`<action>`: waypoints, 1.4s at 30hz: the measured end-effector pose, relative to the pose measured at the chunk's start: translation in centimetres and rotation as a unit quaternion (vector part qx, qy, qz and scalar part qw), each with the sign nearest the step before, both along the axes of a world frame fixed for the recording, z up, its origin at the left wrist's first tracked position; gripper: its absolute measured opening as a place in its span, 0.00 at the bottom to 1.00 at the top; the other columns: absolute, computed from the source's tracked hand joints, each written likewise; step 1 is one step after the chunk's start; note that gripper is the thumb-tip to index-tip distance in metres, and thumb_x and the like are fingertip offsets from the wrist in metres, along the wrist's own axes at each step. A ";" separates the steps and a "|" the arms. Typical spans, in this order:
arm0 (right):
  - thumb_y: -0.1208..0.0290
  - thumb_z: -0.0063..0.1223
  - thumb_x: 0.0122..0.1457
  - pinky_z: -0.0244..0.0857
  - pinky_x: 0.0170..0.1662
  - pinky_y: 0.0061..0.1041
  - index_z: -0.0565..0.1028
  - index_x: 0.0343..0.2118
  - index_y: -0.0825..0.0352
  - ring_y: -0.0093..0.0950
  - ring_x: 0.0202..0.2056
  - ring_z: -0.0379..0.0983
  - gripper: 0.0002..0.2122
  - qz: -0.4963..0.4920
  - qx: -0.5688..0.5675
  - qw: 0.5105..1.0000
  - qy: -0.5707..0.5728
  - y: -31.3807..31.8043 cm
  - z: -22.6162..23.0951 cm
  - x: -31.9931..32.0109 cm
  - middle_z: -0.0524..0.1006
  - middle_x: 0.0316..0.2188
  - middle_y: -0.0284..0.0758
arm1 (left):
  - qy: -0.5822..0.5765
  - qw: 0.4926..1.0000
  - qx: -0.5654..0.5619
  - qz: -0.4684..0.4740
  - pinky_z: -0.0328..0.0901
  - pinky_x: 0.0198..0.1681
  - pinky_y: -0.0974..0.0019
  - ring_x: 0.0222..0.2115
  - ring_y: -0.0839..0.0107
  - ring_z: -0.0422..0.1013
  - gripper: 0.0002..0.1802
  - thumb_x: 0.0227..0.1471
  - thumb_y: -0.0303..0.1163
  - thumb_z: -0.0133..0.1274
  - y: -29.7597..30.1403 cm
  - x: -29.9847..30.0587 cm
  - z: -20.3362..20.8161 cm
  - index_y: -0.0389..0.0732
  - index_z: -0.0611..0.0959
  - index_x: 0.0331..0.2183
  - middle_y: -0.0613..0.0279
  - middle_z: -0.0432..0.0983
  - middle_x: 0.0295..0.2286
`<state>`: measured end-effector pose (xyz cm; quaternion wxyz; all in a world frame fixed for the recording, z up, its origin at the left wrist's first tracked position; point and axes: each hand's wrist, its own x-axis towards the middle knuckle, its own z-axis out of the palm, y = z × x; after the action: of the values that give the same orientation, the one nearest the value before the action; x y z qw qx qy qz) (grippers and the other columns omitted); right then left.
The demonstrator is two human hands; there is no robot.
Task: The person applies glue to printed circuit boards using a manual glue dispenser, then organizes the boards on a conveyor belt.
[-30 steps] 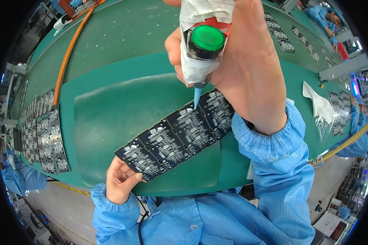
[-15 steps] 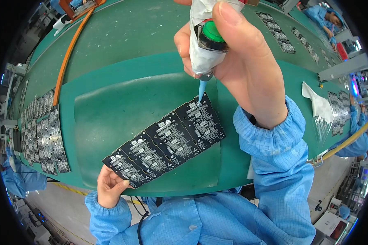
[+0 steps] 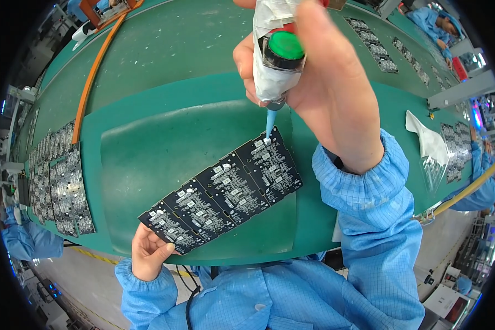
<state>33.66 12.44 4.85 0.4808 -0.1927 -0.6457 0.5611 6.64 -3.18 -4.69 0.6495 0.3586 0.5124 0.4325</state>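
Observation:
A long black circuit board [image 3: 220, 192] in several joined sections lies tilted over the green mat [image 3: 148, 154]. My left hand [image 3: 152, 254] pinches its near left corner between thumb and fingers. My right hand [image 3: 335, 82] is wrapped round a glue dispenser [image 3: 272, 82], bound in white tape, with a green button on it. The thumb is raised off the button and smeared by motion. The dispenser's blue nozzle [image 3: 270, 122] points down at the board's far right section, where a white blob [image 3: 267, 141] sits at its tip. Similar white blobs show on the other sections.
Stacks of circuit boards [image 3: 63, 181] stand at the left by an orange strip [image 3: 96, 71]. More boards [image 3: 371, 44] lie at the far right. A white cloth [image 3: 426, 137] lies near the right edge. Another person [image 3: 432, 27] sits at the upper right.
My right thumb has lifted off the green button. A white blob now shows under the nozzle. The board and my left hand have hardly moved.

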 end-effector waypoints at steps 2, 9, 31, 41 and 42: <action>0.48 0.32 0.56 0.57 0.31 0.14 0.63 0.42 0.67 0.14 0.30 0.62 0.24 -0.006 0.004 1.000 -0.002 0.6 0.2 0.4 0.67 0.30 0.29 | -0.005 1.000 0.000 -0.006 0.68 0.32 0.69 0.33 0.66 0.70 0.27 0.39 0.15 0.49 0.4 0.3 -0.3 0.33 0.61 0.44 0.52 0.70 0.36; 0.62 0.29 0.58 0.49 0.53 0.31 0.54 0.52 0.63 0.28 0.51 0.55 0.20 0.075 -0.137 0.956 0.247 3.9 -2.7 -0.1 0.59 0.51 0.32 | 0.020 0.995 0.067 0.071 0.69 0.29 0.70 0.33 0.66 0.69 0.32 0.38 0.18 0.48 3.3 0.1 1.8 0.35 0.58 0.48 0.53 0.69 0.37; 0.71 0.43 0.51 0.67 0.23 0.21 0.72 0.30 0.71 0.20 0.18 0.67 0.09 -0.323 -0.286 0.898 -0.089 11.5 -9.2 17.7 0.74 0.21 0.39 | -0.147 0.985 0.093 0.005 0.63 0.39 0.71 0.34 0.75 0.66 0.25 0.50 0.34 0.44 22.6 5.0 -1.2 0.45 0.60 0.50 0.65 0.68 0.36; 0.70 0.47 0.51 0.55 0.18 0.12 0.72 0.32 0.66 0.17 0.17 0.63 0.07 -0.336 -0.276 0.898 -0.064 11.2 -12.0 23.0 0.71 0.20 0.33 | -0.110 0.980 0.147 -0.078 0.66 0.37 0.64 0.31 0.65 0.69 0.17 0.48 0.29 0.46 22.0 5.6 -1.8 0.37 0.67 0.42 0.53 0.70 0.32; 0.70 0.46 0.52 0.56 0.18 0.12 0.72 0.33 0.66 0.17 0.18 0.64 0.08 -0.339 -0.283 0.895 -0.062 11.4 -12.4 24.0 0.71 0.20 0.33 | -0.095 0.982 0.147 -0.076 0.67 0.36 0.65 0.31 0.66 0.69 0.16 0.47 0.28 0.46 22.2 6.2 -1.8 0.37 0.68 0.41 0.54 0.70 0.31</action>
<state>57.62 23.84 -7.50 0.5261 -0.5625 -0.3830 0.5100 12.87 19.00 -6.49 0.6667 0.4451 0.3501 0.4845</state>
